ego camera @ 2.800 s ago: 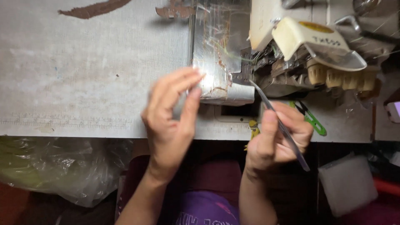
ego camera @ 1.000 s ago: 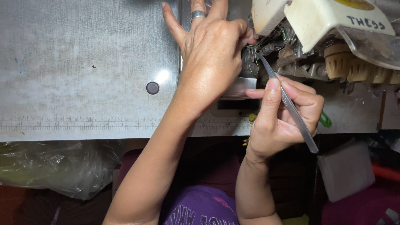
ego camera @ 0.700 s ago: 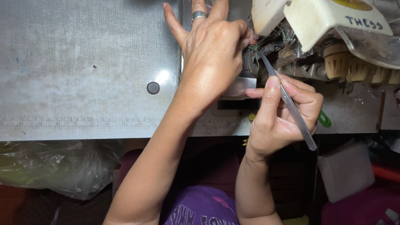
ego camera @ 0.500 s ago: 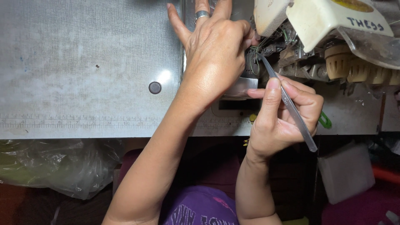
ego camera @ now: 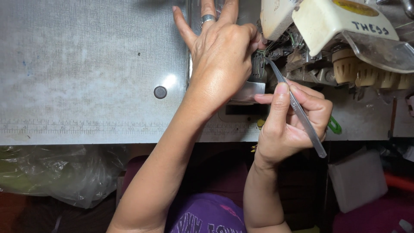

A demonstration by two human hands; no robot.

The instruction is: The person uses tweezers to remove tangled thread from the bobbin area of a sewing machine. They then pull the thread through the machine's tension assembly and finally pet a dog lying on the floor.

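Little has shifted over the last second: both hands hold the same places at the machine, after the left hand moved from the table's near edge up to the needle area. One left hand, wearing one ring, lies palm-down over the metal plate, its thumb and forefinger pinched together at the threads; what they grip cannot be told. One right hand, just nearer and to the right, pinches one pair of tweezers, tips pointing far-left into the mechanism. One dark round plug sits on the table to the left.
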